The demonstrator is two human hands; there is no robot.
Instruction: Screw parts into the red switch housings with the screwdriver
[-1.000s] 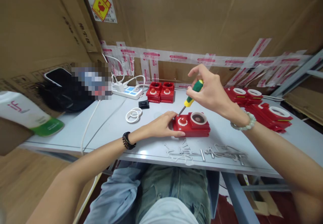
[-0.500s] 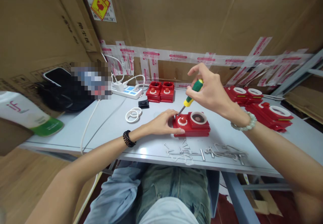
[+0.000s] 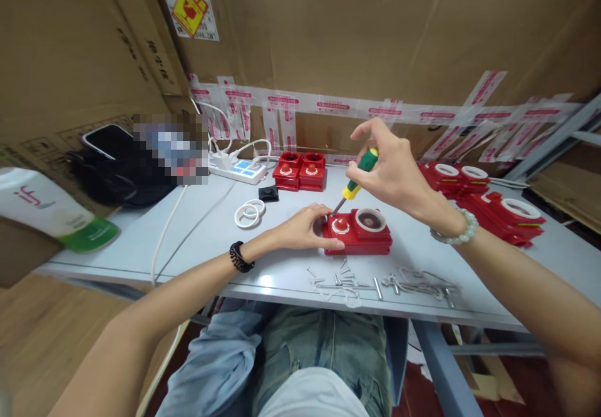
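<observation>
A red device (image 3: 359, 241) with a small red knob and a white ring lies on the table in front of me. My left hand (image 3: 307, 228) grips its left end, thumb on the near side and fingers at the far corner. My right hand (image 3: 387, 166) holds a green and yellow screwdriver (image 3: 350, 190) by the handle, tilted, its tip at the device's far left corner. Whether a screw sits under the tip is too small to tell. Several loose screws (image 3: 346, 276) and metal parts (image 3: 422, 282) lie nearer to me.
Two red devices (image 3: 299, 179) stand at the back beside a white power strip (image 3: 239, 169). More red units (image 3: 504, 216) are at the right. White rings (image 3: 250, 214), a black part (image 3: 268, 193), a tube (image 3: 56, 213) and a cable lie left. Cardboard (image 3: 328, 41) rises behind.
The whole view has shifted very slightly. Both hands, the screwdriver and the red device keep the same places relative to one another.
</observation>
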